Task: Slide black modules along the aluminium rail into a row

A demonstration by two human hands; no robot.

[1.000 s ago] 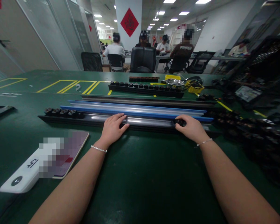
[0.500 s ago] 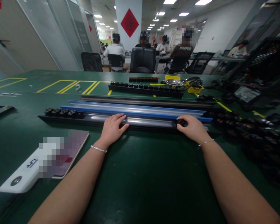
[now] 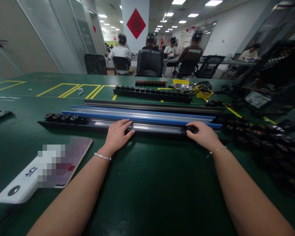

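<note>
A long black rail point(image 3: 159, 128) with a shiny trough lies across the green table in front of me. My left hand point(image 3: 118, 132) grips its middle from above, fingers over the far side and thumb along the near side. Toward the rail's right end, my right hand point(image 3: 199, 131) pinches a small black part point(image 3: 192, 128) at the trough; the fingers hide much of it. Several similar black parts point(image 3: 61, 118) sit in a row at the rail's left end. Directly behind lies a blue rail point(image 3: 142, 116).
A dark heap of small parts point(image 3: 265, 141) spreads at right. Behind the rails are a filled black strip point(image 3: 152, 94), a metal dish point(image 3: 183, 87) and yellow trays point(image 3: 204, 94). A white device point(image 3: 22, 183) and a phone point(image 3: 82, 147) lie at left. People sit beyond the table.
The view has shifted slightly. Both hands keep their places on the rail and the small black part, with no clear movement of either.
</note>
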